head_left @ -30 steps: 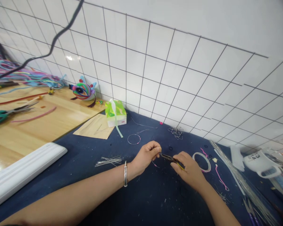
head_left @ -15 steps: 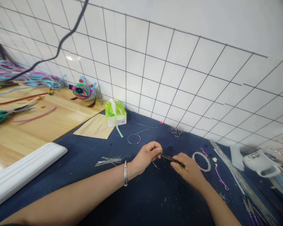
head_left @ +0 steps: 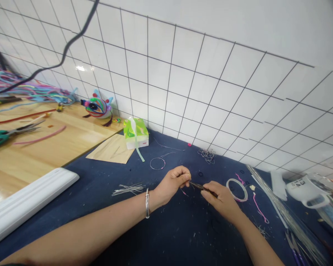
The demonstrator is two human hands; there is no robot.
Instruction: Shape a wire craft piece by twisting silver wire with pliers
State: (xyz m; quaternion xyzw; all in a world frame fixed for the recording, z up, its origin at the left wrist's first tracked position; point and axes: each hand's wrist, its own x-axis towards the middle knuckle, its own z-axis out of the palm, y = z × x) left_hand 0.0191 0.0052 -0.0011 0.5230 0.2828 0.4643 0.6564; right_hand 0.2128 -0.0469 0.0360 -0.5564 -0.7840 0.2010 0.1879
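Near the middle of the dark blue cloth, my left hand point(head_left: 174, 184) is closed, thumb against fingers, on a thin wire point(head_left: 184, 192) with a small pink part. My right hand point(head_left: 219, 199) grips a pair of pliers point(head_left: 201, 187), whose slim jaws reach to my left fingertips. What lies between the jaw tips is too small to make out. Behind my left hand lies a wire ring point(head_left: 157, 163) with small pink bits. Several cut wire pieces point(head_left: 128, 188) lie loosely piled to the left of my wrist.
A tissue pack point(head_left: 136, 133) stands near the tiled wall. Tangled wire point(head_left: 207, 156) lies at the back. To the right are a tape roll point(head_left: 237, 190), a bundle of long wires point(head_left: 283, 207), purple-handled scissors point(head_left: 294, 247) and a white mug point(head_left: 308, 192). A long white case point(head_left: 30, 203) lies left.
The pliers have turned slightly in my right hand, and the yellow on their handle no longer shows. The wire's pink part has shifted a little. Both hands stay nearly in place.
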